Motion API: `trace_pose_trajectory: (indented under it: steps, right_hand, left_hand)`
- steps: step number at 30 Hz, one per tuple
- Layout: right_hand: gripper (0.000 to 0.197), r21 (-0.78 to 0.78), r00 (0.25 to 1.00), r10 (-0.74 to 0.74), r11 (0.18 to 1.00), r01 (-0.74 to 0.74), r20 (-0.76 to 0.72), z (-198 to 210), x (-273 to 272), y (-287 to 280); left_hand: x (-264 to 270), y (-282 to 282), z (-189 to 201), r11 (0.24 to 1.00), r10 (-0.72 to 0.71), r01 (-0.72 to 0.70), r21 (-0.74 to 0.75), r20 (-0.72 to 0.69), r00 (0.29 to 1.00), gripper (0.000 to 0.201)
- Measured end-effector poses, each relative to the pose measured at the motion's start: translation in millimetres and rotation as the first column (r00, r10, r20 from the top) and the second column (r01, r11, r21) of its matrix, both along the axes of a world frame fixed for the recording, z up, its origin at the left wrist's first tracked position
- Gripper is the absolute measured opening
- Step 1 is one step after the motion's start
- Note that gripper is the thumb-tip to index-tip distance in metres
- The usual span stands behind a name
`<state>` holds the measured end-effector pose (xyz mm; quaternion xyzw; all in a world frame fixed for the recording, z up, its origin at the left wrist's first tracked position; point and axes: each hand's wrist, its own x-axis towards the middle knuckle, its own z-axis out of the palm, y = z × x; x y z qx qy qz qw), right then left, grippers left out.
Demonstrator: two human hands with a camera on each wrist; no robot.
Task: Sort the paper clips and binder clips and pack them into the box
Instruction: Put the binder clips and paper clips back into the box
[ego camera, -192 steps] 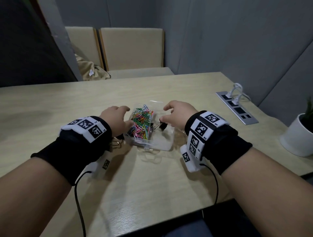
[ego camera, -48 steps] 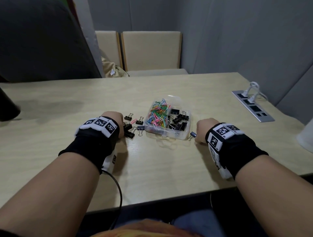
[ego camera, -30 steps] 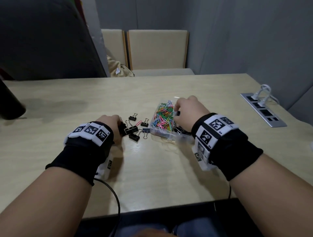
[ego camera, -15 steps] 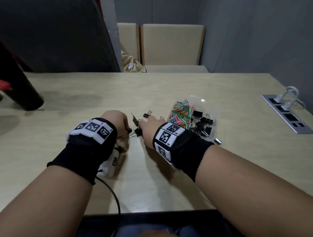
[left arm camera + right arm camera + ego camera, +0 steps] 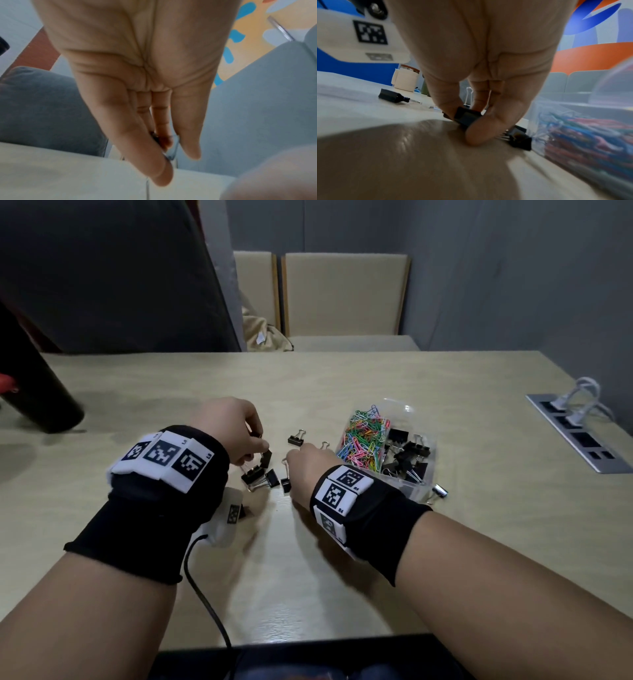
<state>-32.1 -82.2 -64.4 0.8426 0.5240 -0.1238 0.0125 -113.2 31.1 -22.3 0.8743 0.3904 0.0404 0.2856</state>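
A clear plastic box (image 5: 416,491) sits right of centre, with coloured paper clips (image 5: 364,436) in its left compartment and black binder clips (image 5: 407,455) in its right. Several loose binder clips (image 5: 255,475) lie on the table left of it. My left hand (image 5: 263,446) is raised a little and pinches a black binder clip (image 5: 266,456) by its wire handle (image 5: 174,150). My right hand (image 5: 467,121) is down on the table and pinches a black binder clip (image 5: 466,117) between thumb and fingers. One more clip (image 5: 440,491) lies right of the box.
A dark cylinder (image 5: 44,398) stands at the far left. At the right edge a metal socket panel (image 5: 582,436) holds white plugs. Beige chairs (image 5: 346,296) stand behind the table. A black cable (image 5: 205,594) trails from my left wrist. A white mug (image 5: 406,79) shows in the right wrist view.
My right hand left the box, crossed left to the loose clips and took hold of one. My left hand rose slightly with its clip.
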Motion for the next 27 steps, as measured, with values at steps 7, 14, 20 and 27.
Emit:
trace_pose_trajectory:
  steps: [7, 14, 20, 27]
  right_hand:
    - [0.028, 0.125, 0.999, -0.014, 0.992, 0.019, -0.040, 20.4, 4.5, -15.3]
    - [0.017, 0.246, 0.932, -0.347, 0.899, 0.363, -0.106, 58.4, 62.2, -62.0]
    - [0.025, 0.212, 0.811, -0.569, 0.783, 0.585, -0.138, 51.9, 106.4, -89.2]
    - [0.025, 0.261, 0.824, -0.538, 0.782, 0.566, -0.178, 53.3, 107.5, -90.0]
  left_hand:
    - [13.4, -8.3, 20.4, 0.999, -0.041, 0.035, 0.041, 0.142, 0.989, 0.017]
    - [62.6, -38.9, 24.1, 0.980, -0.192, 0.189, 0.055, 0.063, 0.979, 0.016]
    - [114.0, -80.6, 16.4, 0.923, -0.385, 0.385, 0.007, 0.015, 0.923, 0.021]
    - [109.4, -73.7, 22.4, 0.927, -0.360, 0.363, -0.094, 0.047, 0.932, 0.036]
